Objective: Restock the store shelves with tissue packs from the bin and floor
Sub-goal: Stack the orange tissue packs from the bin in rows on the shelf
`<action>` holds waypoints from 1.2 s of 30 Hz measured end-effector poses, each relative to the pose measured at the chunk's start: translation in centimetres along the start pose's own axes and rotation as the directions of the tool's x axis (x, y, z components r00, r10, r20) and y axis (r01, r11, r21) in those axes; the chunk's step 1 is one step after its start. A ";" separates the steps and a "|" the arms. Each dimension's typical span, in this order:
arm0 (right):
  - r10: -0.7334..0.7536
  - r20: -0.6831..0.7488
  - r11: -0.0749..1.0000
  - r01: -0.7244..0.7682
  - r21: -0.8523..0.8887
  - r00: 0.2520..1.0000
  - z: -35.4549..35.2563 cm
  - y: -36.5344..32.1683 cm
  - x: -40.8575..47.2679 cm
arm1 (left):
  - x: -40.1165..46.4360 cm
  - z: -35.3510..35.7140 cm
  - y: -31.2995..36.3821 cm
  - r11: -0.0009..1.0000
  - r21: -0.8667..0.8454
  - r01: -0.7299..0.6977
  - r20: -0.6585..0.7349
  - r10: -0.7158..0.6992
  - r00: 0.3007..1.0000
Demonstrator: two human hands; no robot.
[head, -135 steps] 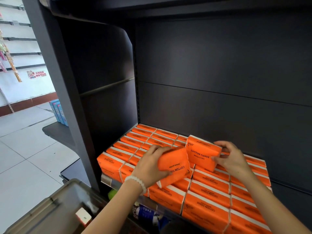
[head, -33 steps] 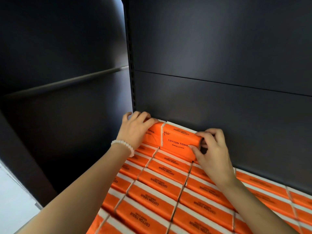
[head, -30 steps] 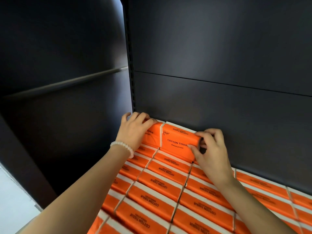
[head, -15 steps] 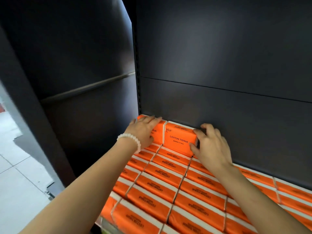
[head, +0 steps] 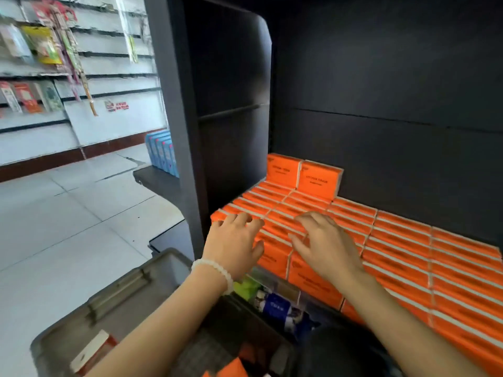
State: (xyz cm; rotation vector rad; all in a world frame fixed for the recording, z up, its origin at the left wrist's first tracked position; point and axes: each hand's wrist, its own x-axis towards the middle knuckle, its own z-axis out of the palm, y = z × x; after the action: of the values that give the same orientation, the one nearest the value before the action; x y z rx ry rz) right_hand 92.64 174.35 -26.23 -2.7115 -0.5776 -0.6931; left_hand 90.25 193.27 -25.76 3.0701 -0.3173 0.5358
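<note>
Both hands, left (head: 232,247) and right (head: 325,246), hover empty and loosely spread above the tissue packs (head: 394,240); fetch more from the bin (head: 114,292) at 7 o'clock (second layer (head: 303,176) begun at 12), seating each flush.

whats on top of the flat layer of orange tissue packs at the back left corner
Two upright orange tissue packs stand side by side on the flat orange layer. What lies under that layer is covered.
</note>
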 end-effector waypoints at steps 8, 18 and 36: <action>-0.120 0.039 0.988 0.115 0.100 0.992 4.7 -6.7 -7.5 | -13.8 3.5 -4.4 0.983 -0.034 0.183 0.013 -0.182 0.983; -0.165 0.322 0.965 0.085 0.247 0.932 12.5 -10.1 -9.2 | -25.2 11.2 -10.3 0.806 -0.088 0.585 0.224 -0.556 0.800; -0.457 0.820 0.870 -0.016 0.492 0.344 27.3 -14.6 -15.7 | -25.8 23.5 -12.8 0.653 0.043 0.756 0.715 -0.549 0.433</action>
State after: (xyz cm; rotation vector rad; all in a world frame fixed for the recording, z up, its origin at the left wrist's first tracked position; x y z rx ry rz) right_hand 84.27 192.27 -54.82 -2.3301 -1.1928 1.0090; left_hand 76.88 209.86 -56.20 2.6023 0.7723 -0.6445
